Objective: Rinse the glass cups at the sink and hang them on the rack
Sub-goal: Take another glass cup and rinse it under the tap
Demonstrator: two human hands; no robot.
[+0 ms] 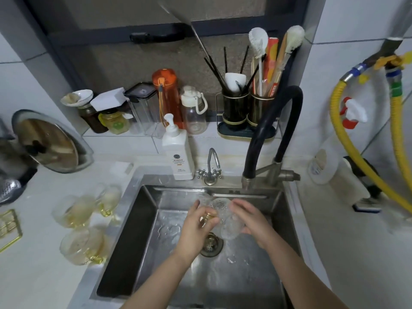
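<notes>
One glass cup mid-rinse, tilted on its side over the sink, held between both hands above the drain. Left hand curled round the gold handle; right hand cupping the cup's wall, fingers bent round it. Blurred glass just beyond the fingertips, possibly a second cup or running water, can't tell. Three more glass cups with gold handles standing on the worktop well left of the left hand, looking unrinsed. Gold wire rack at the far left edge, only partly in view, nothing seen hanging on it. Black-hose tap beyond the right hand, soap bottle beyond the left. Judgement: early stage, first cup under rinse, none hung, three left to do.
</notes>
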